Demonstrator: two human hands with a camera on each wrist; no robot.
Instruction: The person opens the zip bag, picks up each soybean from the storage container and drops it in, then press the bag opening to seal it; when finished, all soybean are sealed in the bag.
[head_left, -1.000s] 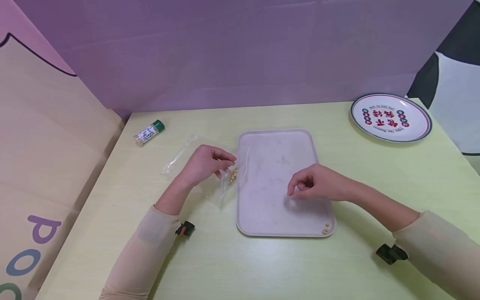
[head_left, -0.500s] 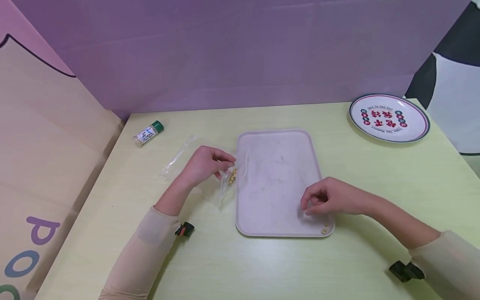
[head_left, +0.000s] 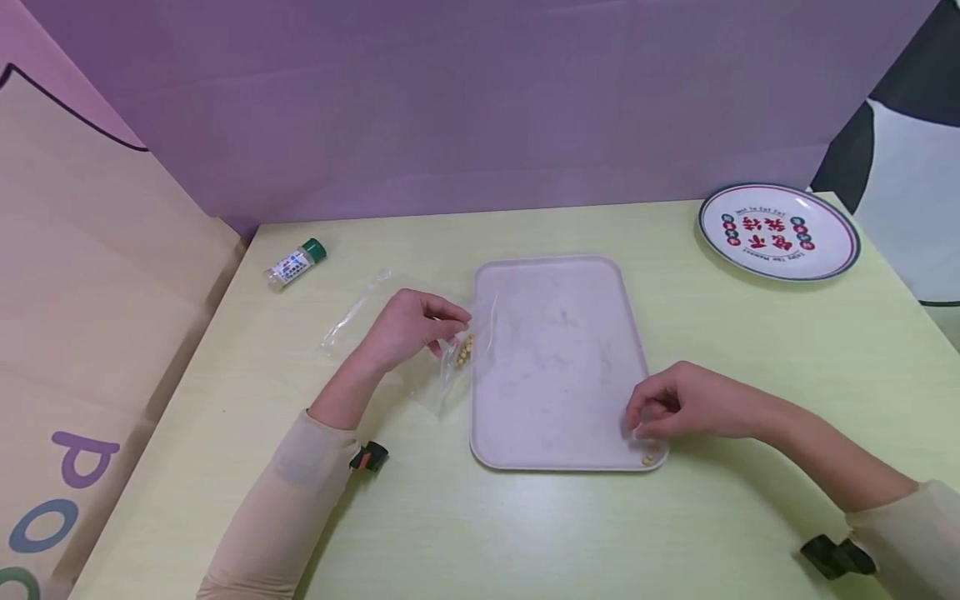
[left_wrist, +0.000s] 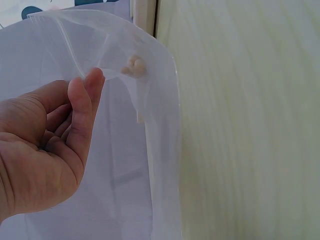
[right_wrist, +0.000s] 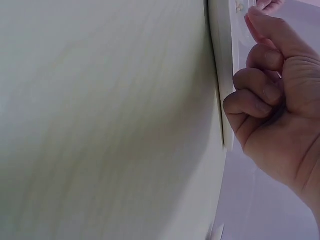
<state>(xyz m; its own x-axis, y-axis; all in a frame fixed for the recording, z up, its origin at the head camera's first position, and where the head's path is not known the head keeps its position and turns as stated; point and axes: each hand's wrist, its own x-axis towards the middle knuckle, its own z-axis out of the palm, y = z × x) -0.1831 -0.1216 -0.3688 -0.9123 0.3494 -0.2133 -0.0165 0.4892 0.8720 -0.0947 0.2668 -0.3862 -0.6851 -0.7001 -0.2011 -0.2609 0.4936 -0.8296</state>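
A clear plastic bag [head_left: 358, 315] lies left of the pale lilac tray [head_left: 555, 358], its mouth lapping over the tray's left edge. My left hand [head_left: 408, 329] pinches the bag's film between thumb and fingertips. Several small beige beans [left_wrist: 135, 66] are gathered inside the bag just beyond those fingertips. My right hand [head_left: 693, 402] hovers over the tray's near right corner, fingers curled, thumb and index fingertips close together with nothing visible between them. Just below its fingertips, a few loose beans [head_left: 648, 459] lie in that corner, partly overlapped by the hand.
A small shaker bottle with a green cap [head_left: 297, 264] lies at the table's back left. An oval plate with red writing [head_left: 780, 258] sits at the back right. Behind the table [head_left: 525, 533] hangs a purple cloth [head_left: 480, 108].
My right hand has moved right and toward the near edge, from the tray's middle right to just above the loose beans. The left hand has kept its pinch on the bag.
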